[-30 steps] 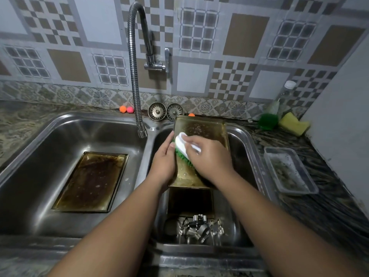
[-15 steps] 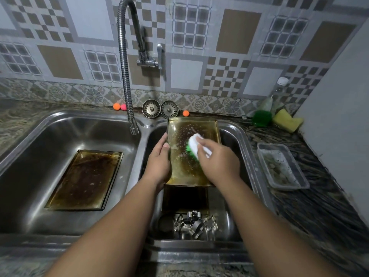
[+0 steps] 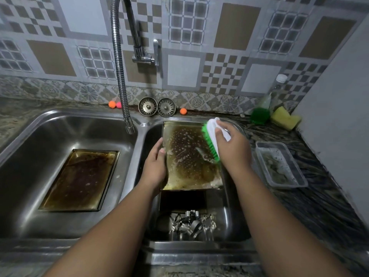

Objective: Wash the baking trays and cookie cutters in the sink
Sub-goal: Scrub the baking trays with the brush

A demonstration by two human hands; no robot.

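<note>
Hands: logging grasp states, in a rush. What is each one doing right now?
Left hand: closed on the left edge of the baking tray.
Right hand: closed around the scrubbing brush, bristles at the tray's right side.

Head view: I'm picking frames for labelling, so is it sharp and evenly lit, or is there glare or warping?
Head view: dim overall; bright glare on the steel sink rim; wide-angle bending at the edges; mild softness at the green-bristled white scrub brush in the right hand; the metal cookie cutters sit in shadow.
</note>
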